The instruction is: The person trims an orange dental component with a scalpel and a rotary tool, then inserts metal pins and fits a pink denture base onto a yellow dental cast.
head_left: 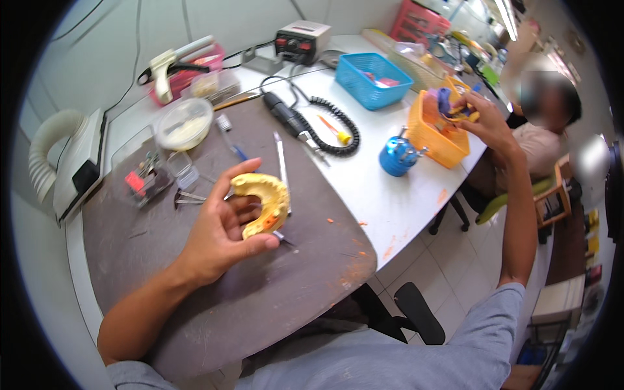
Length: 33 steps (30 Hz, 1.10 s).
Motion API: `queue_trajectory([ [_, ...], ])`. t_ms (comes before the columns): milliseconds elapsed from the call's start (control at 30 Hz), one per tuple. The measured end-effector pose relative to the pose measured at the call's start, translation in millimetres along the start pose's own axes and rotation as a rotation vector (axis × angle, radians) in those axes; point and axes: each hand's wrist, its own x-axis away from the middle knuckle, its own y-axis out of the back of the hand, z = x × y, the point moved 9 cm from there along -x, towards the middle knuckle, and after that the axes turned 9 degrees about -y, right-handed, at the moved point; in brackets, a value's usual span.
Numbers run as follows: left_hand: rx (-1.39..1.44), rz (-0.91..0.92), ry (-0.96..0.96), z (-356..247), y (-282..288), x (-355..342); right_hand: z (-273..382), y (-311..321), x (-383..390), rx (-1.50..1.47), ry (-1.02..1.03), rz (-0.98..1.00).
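Note:
My left hand (218, 231) grips a yellow horseshoe-shaped dental cast (276, 198) between thumb and fingers, above the brown mat. Orange patches mark the cast's lower arm. At the far right, my right hand (489, 123) is closed around a purple and yellow piece (446, 103) over the orange basket (448, 151). Its exact kind is unclear, and the fingers partly cover it. A blue round holder (398, 156) with metal pins stands just left of that basket. Below and behind the cast lie a slim pen-like tool (281, 162) and a brush (229, 133).
A black handpiece (286, 114) with coiled cord lies near its control box (303, 40). A blue basket (374, 81) stands farther back. On the left are a white tub (185, 125), a small clear box (144, 185) and a suction hose (49, 140). Another person (539, 140) sits at right.

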Motion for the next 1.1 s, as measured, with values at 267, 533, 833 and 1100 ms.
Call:
queue_trajectory([
  [267,-0.374,-0.068,0.079,-16.7,1.1,34.8,8.3,24.6,24.2,-0.069,-0.030,-0.296],
  [533,-0.544,-0.230,0.028,-34.7,39.1,69.2,43.6,39.8,45.9,-0.207,0.082,-0.544],
  [833,-0.539,-0.307,0.005,-36.7,37.6,71.5,106.7,33.8,60.5,-0.506,0.154,-0.505],
  [1100,-0.541,-0.244,-0.013,-36.2,38.2,73.4,152.5,23.5,78.0,-0.585,0.281,-0.502],
])
